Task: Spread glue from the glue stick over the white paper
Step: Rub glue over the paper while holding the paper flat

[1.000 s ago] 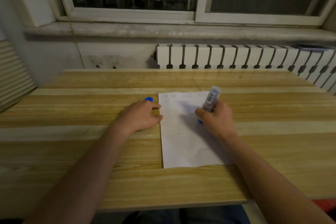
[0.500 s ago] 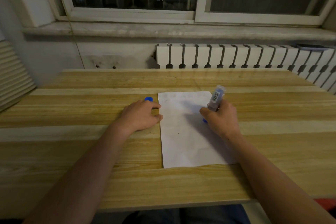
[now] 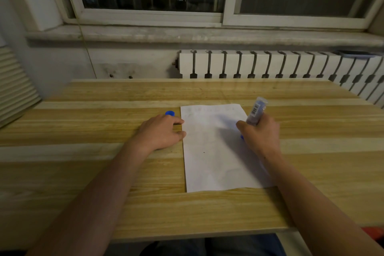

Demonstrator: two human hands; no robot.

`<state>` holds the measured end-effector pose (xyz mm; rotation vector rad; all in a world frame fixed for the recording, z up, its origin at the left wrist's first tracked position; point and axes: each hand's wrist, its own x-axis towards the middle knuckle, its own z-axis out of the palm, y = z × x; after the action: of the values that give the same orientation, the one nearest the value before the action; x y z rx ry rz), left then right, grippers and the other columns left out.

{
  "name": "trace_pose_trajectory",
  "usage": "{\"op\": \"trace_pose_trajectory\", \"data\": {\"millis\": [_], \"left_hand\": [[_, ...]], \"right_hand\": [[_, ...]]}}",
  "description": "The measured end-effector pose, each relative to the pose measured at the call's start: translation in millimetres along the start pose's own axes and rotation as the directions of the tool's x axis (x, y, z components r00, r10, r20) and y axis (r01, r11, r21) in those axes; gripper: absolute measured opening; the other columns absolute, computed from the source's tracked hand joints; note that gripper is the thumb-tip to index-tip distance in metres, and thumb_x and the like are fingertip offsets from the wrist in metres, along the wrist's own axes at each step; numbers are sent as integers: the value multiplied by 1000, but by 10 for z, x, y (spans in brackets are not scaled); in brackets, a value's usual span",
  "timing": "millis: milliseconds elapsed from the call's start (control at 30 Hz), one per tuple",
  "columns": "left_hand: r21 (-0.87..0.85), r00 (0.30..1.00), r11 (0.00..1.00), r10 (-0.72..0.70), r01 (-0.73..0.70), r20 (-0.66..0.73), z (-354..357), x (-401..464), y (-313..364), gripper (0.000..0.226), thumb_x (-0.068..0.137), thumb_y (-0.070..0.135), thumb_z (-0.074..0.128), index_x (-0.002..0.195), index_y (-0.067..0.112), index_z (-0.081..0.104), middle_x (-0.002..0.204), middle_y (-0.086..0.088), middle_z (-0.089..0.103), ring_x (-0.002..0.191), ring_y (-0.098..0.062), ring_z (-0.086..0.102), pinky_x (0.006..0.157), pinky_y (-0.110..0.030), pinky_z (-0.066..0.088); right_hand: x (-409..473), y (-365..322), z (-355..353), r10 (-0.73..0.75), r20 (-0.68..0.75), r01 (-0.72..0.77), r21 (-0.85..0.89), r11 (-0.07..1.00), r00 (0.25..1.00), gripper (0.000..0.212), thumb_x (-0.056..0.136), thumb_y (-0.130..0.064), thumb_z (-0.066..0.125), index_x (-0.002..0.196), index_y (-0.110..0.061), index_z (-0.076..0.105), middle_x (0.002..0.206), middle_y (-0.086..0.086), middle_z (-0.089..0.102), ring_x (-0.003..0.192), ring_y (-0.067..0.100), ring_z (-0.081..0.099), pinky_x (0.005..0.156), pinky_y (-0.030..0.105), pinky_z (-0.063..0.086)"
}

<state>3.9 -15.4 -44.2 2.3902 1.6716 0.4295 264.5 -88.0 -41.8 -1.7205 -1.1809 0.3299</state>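
Rightward along the white paper [image 3: 216,151] has gone the right hand [image 3: 260,135], fist wrapped around the tilted glue stick [image 3: 256,111] (tip hidden) at the sheet's right edge. Left hand [image 3: 160,132] lies flat on the worktop [image 3: 104,203], fingertips on the paper's left edge; farther back, a blue cap [image 3: 170,113].
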Motion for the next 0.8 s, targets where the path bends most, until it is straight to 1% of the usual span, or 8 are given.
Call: {"op": "trace_pose_trajectory", "data": {"millis": [100,167,300,500,600,700,767,800], "left_hand": [[0,1000,1000,-5,5,4,-3,-3,12,50,86,55,57,133,41,55,102,3,69,89,-16,58,83,-37,48],[2,1000,1000,-8,8,6,-4,-3,16,49,86,54,57,134,40,55,102,3,69,85,-15,56,83,-37,49],[2,1000,1000,-7,7,9,1,-5,5,50,85,55,57,133,40,56,104,4,69,78,-13,50,78,-35,48],[-6,1000,1000,-8,8,15,-7,-19,8,50,85,55,57,133,40,56,103,6,68,76,-14,51,77,-35,48],[-6,1000,1000,0,0,17,-7,-22,10,50,86,55,57,133,40,56,104,6,68,85,-18,60,78,-36,48],[-4,1000,1000,2,-2,14,-9,-22,11,50,85,56,56,133,40,55,102,5,68,82,-17,57,79,-36,50],[-1,1000,1000,-1,1,15,-10,-20,11,51,85,57,56,134,40,55,96,5,68,85,-18,59,83,-39,51],[3,1000,1000,-3,3,17,-6,-19,9,52,85,57,56,134,40,55,88,7,65,89,-18,60,84,-40,51]], "right_hand": [[3,15,-10,0,-39,-1,-39,999,999,25,65,-25,61,68,-1,56,56,8,60,48,20,52,43,27,39],[12,15,-21,-3,-64,-2,-78,997,998,25,66,-26,61,69,-1,57,54,4,58,46,19,52,42,22,36],[29,11,-41,-16,-82,4,-147,989,996,19,73,-22,64,69,-4,58,56,5,60,48,18,54,43,22,32],[16,15,-46,-14,-86,0,-158,987,996,19,75,-22,64,70,-6,56,58,4,58,49,17,52,45,22,32],[16,18,-44,-11,-90,-3,-156,988,996,19,75,-23,64,72,-5,57,59,4,58,51,17,53,45,23,33],[10,5,-48,-8,-84,-4,-149,989,996,20,75,-24,64,71,-5,57,59,5,59,50,19,53,45,22,33],[-4,-24,-54,-9,-84,1,-98,995,996,23,71,-27,61,71,-4,57,61,8,64,51,21,55,45,23,34],[-18,-49,-56,-8,-86,3,-52,999,996,26,68,-29,60,72,-3,58,63,10,66,53,23,57,46,24,36]]}}
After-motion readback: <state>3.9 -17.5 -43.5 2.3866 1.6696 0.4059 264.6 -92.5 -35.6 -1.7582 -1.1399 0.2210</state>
